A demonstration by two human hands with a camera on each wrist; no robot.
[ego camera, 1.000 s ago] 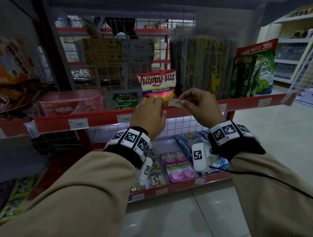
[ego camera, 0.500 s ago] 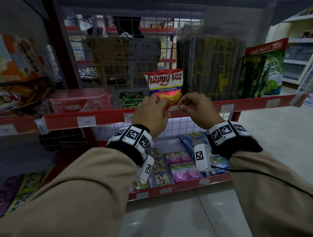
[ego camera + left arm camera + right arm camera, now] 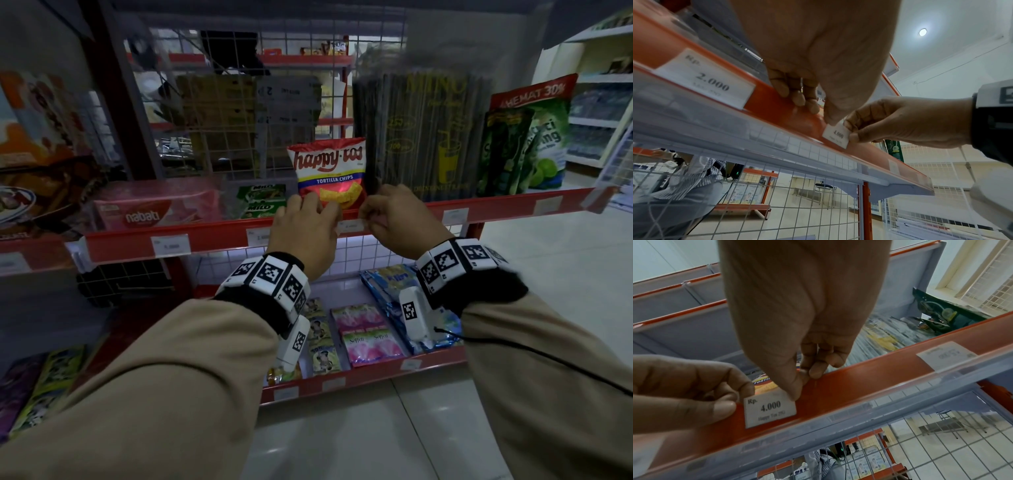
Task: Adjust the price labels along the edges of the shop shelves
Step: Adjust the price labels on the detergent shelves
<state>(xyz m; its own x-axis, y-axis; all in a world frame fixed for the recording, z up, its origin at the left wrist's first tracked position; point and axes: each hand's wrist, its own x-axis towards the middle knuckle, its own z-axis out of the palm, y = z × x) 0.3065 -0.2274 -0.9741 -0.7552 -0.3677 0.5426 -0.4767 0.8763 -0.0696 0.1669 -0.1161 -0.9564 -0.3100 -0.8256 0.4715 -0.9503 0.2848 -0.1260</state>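
A white price label [image 3: 769,410] reading "Rp. 4.000" lies against the red shelf-edge strip [image 3: 212,236], just below the Happy Tos chips bag [image 3: 329,168]. My left hand [image 3: 329,214] grips the strip at the label's left end, its thumb [image 3: 830,120] on the top left corner. My right hand [image 3: 370,214] pinches the label's right edge between thumb [image 3: 795,392] and forefinger. The same label [image 3: 836,136] shows between both hands in the left wrist view. Other labels, among them a "2.000" label [image 3: 707,79], sit along the strip.
On this shelf stand a Nabati pack [image 3: 144,214], Milo boxes [image 3: 262,202], a tall straw pack [image 3: 421,137] and green sachets [image 3: 527,147]. A lower red shelf [image 3: 363,380] holds sachets. Wire mesh backs the shelves; a person [image 3: 680,178] stands behind it.
The label has come down from the strip's top edge and now lies flat on its face. Both hands stayed at its ends and dropped slightly with it.
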